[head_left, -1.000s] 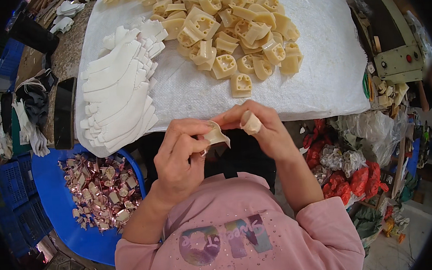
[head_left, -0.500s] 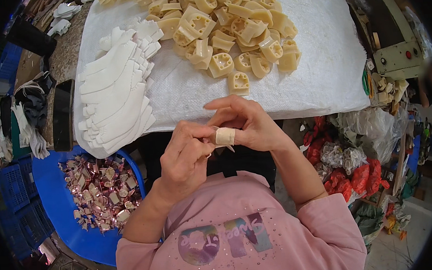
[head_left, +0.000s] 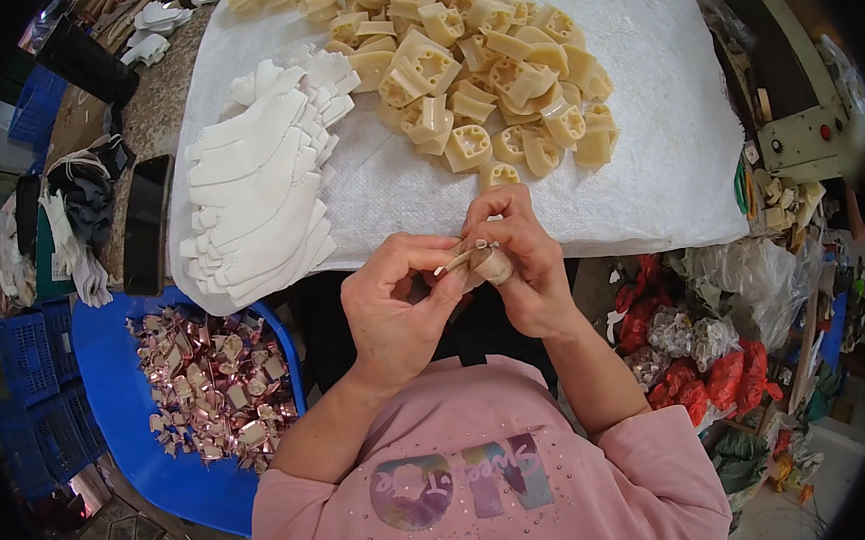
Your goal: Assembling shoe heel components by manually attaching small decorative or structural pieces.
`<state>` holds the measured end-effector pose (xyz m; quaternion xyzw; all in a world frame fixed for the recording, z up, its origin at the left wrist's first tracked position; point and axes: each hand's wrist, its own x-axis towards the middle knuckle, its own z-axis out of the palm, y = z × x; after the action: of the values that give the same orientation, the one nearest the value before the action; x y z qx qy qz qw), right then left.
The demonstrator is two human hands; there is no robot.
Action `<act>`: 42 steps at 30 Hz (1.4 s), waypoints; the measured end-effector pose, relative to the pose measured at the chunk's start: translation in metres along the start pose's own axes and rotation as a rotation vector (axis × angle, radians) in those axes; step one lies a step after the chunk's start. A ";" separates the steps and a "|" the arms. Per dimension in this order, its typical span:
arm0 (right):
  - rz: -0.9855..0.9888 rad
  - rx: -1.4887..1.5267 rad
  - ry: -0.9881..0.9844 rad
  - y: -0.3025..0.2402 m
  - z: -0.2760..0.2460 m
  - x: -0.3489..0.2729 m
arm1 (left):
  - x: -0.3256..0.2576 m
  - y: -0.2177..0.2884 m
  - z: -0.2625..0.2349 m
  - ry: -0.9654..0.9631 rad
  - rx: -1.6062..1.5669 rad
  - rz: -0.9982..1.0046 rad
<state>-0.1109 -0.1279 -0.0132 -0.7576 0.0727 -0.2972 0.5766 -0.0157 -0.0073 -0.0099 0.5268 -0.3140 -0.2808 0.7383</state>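
Note:
My left hand (head_left: 399,297) and my right hand (head_left: 525,269) meet in front of my chest at the table's near edge. Fingers and thumbs of both pinch a small thin beige piece (head_left: 460,260); most of it is hidden, so its kind is unclear. A tan wrap (head_left: 493,265) goes around my right thumb. Just beyond the right hand lies a cream plastic shoe heel (head_left: 497,174), at the near end of a heap of such heels (head_left: 467,147). Left of the heap, curved white sheet pieces (head_left: 256,187) lie in overlapping layers.
White woven cloth (head_left: 660,154) covers the table. Below left stands a blue tub (head_left: 124,442) with many shiny pink pieces (head_left: 222,385). A dark phone (head_left: 149,225) lies at the table's left edge. Red plastic bags (head_left: 726,380) sit at right, below a machine housing (head_left: 803,144).
Both hands have turned and drawn closer together around the small piece. My right fingers, stretched out before, are now bent onto it. The whole view has shifted slightly.

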 end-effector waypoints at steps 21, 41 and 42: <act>0.461 0.289 -0.080 -0.012 -0.021 0.010 | 0.010 0.005 -0.014 -0.112 0.590 0.508; -0.106 -0.228 0.019 -0.004 0.011 -0.006 | -0.009 -0.003 -0.009 -0.208 -0.116 -0.320; -0.015 -0.085 -0.002 -0.003 0.012 -0.005 | -0.010 -0.004 -0.010 -0.221 -0.101 -0.330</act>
<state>-0.1096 -0.1149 -0.0140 -0.7824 0.0790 -0.2974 0.5415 -0.0149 0.0050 -0.0178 0.4996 -0.2879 -0.4695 0.6687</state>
